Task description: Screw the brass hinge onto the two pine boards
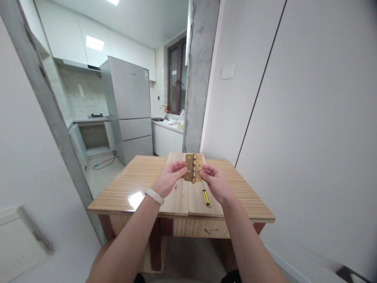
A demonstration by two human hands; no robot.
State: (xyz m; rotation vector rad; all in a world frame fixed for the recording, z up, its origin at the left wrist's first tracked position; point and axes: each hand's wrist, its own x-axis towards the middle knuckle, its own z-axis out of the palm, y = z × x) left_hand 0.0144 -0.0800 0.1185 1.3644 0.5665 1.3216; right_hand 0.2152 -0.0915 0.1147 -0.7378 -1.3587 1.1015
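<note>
A brass-coloured door hinge (193, 168) is held up, spread flat, above the table, its barrel upright in the middle and screw holes in both leaves. My left hand (169, 177) pinches the edge of the left leaf between thumb and fingers. On the other side, my right hand (216, 181) grips the right leaf the same way. Beneath lie two pale wooden boards (176, 204) side by side, with small holes or marks near their seam. A yellow and black screwdriver (205, 196) rests on the right board. One small screw (176, 187) is by my left hand.
The wood-grain table (244, 196) has a drawer (200, 228) with a metal handle in front. White panels (309, 118) rise close on the right. Beyond the table are a grey fridge (134, 94), a counter with a sink (159, 119), and a cable (104, 165) on the floor.
</note>
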